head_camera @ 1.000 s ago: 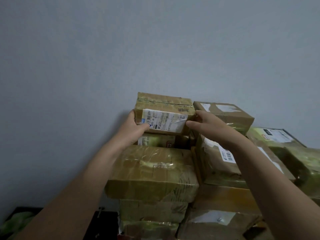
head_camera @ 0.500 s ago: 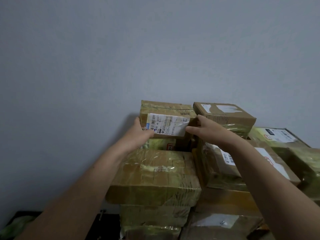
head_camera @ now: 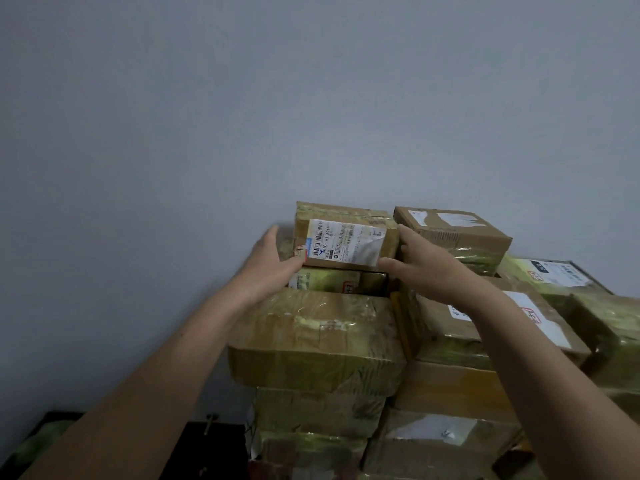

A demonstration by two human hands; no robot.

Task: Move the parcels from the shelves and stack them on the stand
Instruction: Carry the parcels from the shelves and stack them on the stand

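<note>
Gripping the small labelled parcel (head_camera: 346, 244) by its short ends with left hand (head_camera: 273, 261) and right hand (head_camera: 419, 265), thumbs hooked on its front lower corners, atop the taped parcel stack (head_camera: 311, 344); probably light, stiff-walled, tape-slick, so best clamped at those ends.

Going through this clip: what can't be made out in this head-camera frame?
Head view only:
1. Stand: not seen, hidden by the pile or outside the frame.
2. Pile's base: cut off by the bottom edge.
3. Label on the top parcel: print too small.
4. Left hand: whether its fingers touch the top parcel, hidden by the hand's back.
5. Lower parcel: mostly covered by the top parcel.
</note>
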